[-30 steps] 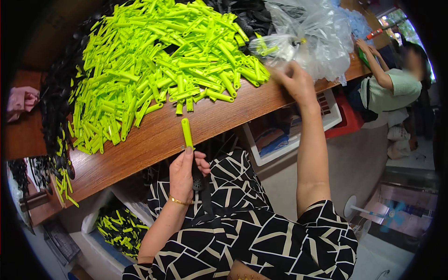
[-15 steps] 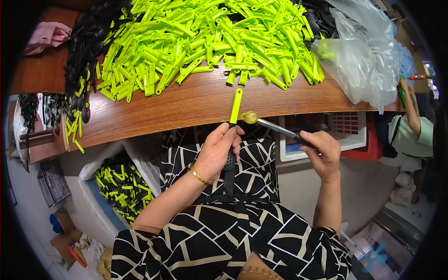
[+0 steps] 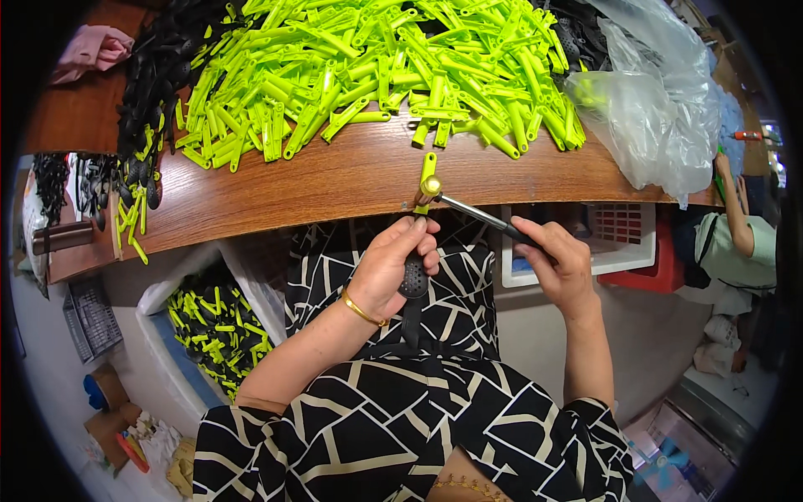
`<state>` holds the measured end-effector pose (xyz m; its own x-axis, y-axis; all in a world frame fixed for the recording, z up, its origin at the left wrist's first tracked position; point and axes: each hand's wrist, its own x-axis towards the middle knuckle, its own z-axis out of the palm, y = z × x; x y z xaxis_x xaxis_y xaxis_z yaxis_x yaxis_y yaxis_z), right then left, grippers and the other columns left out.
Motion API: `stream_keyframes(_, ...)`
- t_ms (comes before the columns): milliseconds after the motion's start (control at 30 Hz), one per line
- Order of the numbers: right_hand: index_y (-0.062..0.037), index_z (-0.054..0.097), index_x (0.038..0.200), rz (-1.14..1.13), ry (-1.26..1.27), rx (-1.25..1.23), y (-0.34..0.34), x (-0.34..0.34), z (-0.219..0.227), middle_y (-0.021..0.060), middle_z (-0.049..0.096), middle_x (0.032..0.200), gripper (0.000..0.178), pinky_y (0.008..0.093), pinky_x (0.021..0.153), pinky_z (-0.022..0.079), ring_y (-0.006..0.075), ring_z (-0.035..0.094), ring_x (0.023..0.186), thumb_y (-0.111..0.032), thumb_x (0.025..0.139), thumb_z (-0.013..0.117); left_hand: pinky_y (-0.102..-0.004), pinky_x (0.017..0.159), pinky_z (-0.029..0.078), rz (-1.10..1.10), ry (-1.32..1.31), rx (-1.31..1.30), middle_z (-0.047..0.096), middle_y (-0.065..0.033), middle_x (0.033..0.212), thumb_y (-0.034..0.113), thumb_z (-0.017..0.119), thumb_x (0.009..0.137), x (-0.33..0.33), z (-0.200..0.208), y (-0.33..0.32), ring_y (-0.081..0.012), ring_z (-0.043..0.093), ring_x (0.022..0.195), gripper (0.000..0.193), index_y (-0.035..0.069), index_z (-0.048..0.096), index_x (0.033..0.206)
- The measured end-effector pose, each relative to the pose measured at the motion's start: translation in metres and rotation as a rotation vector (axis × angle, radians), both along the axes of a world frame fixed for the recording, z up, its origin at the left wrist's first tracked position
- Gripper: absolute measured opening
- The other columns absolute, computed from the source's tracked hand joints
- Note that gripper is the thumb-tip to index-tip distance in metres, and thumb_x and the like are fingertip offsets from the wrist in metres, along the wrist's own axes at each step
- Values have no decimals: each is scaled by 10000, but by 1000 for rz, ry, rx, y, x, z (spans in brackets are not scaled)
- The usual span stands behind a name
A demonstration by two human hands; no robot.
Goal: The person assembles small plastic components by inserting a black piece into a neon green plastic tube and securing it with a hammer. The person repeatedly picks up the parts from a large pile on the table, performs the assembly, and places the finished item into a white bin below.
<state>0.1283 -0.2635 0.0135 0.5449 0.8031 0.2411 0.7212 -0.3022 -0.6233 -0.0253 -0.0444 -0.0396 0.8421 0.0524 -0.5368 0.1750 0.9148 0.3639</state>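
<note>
My left hand [image 3: 395, 258] is closed around the neck of a black slotted spoon, whose perforated bowl [image 3: 413, 278] hangs below my fingers. The spoon's lime-green handle [image 3: 429, 161] points away from me and overlaps the table's near edge. My right hand [image 3: 559, 261] grips the black handle of a hammer [image 3: 478, 214] with a metal shaft. Its brass-coloured head [image 3: 430, 186] is over the green handle and covers the middle of it; whether they touch I cannot tell. Beyond lies a big heap of loose lime-green handles [image 3: 360, 75] on the wooden table [image 3: 293, 198].
Black spoon parts [image 3: 150, 92] are piled at the table's left. Clear plastic bags [image 3: 640, 117] lie at the right. A lined bin [image 3: 159, 318] of green-and-black utensils stands low left. Under the table are a white crate [image 3: 623, 255] and a red one [image 3: 661, 272]. Another person's arm [image 3: 736, 205] shows far right.
The hammer head has moved left from beside the green handle to over it, and my right hand has shifted left with it. My left hand keeps hold of the slotted spoon.
</note>
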Motion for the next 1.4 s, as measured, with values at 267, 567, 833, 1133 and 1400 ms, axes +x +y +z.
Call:
stream_keyframes(267, 0, 712, 1229, -51, 259, 148, -3, 0, -11, 119, 713, 885, 377, 291, 691, 489, 181, 635, 746, 38, 854, 731, -313, 894, 502, 76, 24, -41, 624, -9, 916, 215, 605, 1054, -12, -6, 6, -141, 617, 951, 248, 32, 589, 1221)
stream_keyframes(567, -22, 723, 1188, 95, -27, 70, 12, 0, 9, 92, 718, 878, 387, 306, 591, 488, 203, 632, 668, -2, 807, 794, -244, 685, 563, 25, 160, 483, 744, -149, 928, 204, 595, 1059, -9, 2, 3, -175, 732, 723, 202, 10, 624, 1108)
stream_keyframes(833, -99, 720, 1235, 66, -24, 72, 22, -2, 1, 69, 664, 807, 446, 307, 562, 473, 185, 608, 630, -23, 804, 803, -228, 681, 547, -11, 104, 503, 730, -124, 907, 234, 577, 1066, -9, 6, 9, -157, 705, 685, 329, -36, 604, 1253)
stream_keyframes(1133, -49, 616, 1379, -415, 478, 372, 7, 46, -26, -3, 648, 896, 379, 215, 635, 461, 62, 559, 702, -90, 1002, 635, -275, 821, 534, -4, 54, 934, 724, -147, 1083, 159, 484, 1089, -55, -11, 30, -159, 703, 785, 324, -21, 534, 1355)
stream_keyframes(1400, -65, 505, 1499, -665, -248, 74, -47, 174, -42, 147, 665, 1197, 512, 334, 851, 510, 203, 630, 917, -298, 1052, 594, -303, 841, 543, 367, 872, 1272, 717, -130, 1114, 134, 502, 1067, -298, -131, 159, -164, 699, 868, 252, -18, 559, 1259)
